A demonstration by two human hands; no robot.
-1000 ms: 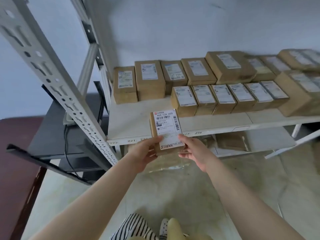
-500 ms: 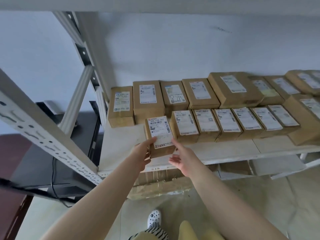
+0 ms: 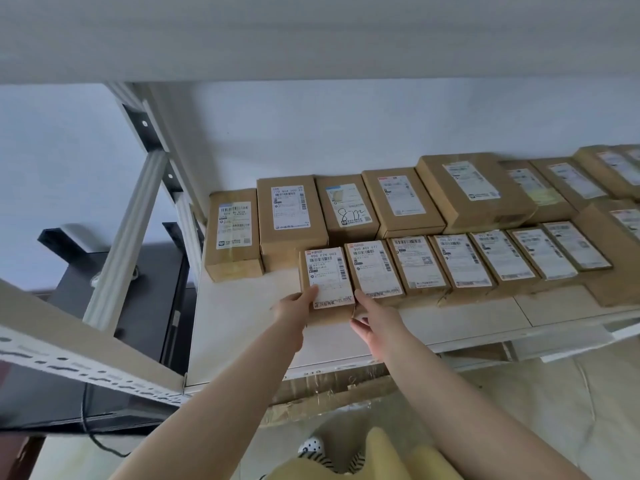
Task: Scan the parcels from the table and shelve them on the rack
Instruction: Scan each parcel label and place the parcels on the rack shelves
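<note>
A small brown parcel (image 3: pixel 327 277) with a white label lies flat on the white shelf board (image 3: pixel 239 327) of the rack, at the left end of the front row, against a neighbouring parcel (image 3: pixel 374 268). My left hand (image 3: pixel 294 306) grips its near left corner, thumb on the label. My right hand (image 3: pixel 372 317) touches its near right corner, fingers curled under the front edge. A front row and a back row of several brown labelled parcels (image 3: pixel 474 192) fill the shelf to the right.
A grey perforated rack upright (image 3: pixel 128 233) and a slanted beam (image 3: pixel 86 372) stand at left. A dark table (image 3: pixel 121 306) with a cable sits beyond them. Flattened cardboard (image 3: pixel 329 393) lies under the shelf. An upper shelf (image 3: pixel 311 36) hangs overhead.
The parcel went from held in the air in front of the shelf to lying on the shelf board at the left end of the front row. Both hands followed it forward.
</note>
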